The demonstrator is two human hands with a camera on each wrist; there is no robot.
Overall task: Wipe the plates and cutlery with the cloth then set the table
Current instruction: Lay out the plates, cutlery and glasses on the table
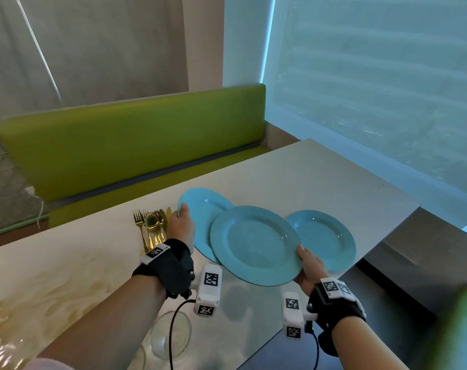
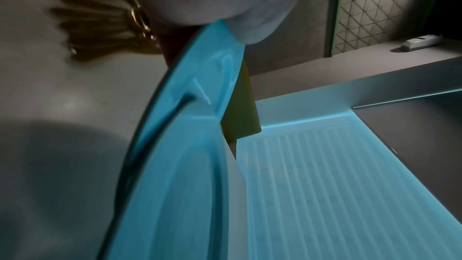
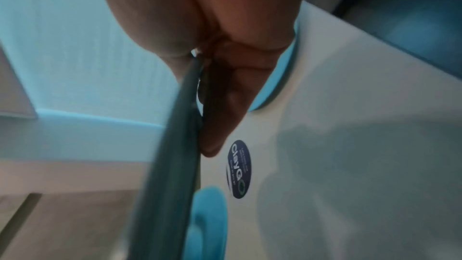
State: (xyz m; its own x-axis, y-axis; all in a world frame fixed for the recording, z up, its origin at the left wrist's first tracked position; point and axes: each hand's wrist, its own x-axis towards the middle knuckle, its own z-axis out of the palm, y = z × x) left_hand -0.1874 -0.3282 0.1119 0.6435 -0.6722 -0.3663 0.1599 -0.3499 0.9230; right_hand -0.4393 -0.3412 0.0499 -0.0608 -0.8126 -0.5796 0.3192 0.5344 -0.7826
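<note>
Three blue plates are in the head view. My left hand (image 1: 183, 222) pinches the far rim of the left plate (image 1: 203, 209), thumb on top; the left wrist view shows that plate (image 2: 190, 145) tilted off the table under my thumb (image 2: 225, 7). My right hand (image 1: 307, 263) grips the near right rim of the middle plate (image 1: 255, 244), which is held above the table and overlaps the left one. In the right wrist view my fingers (image 3: 237, 90) clamp its rim (image 3: 172, 155), seen edge-on. The third plate (image 1: 324, 236) lies flat on the table at the right. No cloth is in view.
Gold forks, spoons and a knife (image 1: 151, 228) lie bunched left of my left hand. A clear glass (image 1: 171, 335) stands near the table's (image 1: 307, 172) front edge. A dark round sticker (image 3: 238, 169) is on the tabletop. A green bench (image 1: 131, 145) runs behind the table.
</note>
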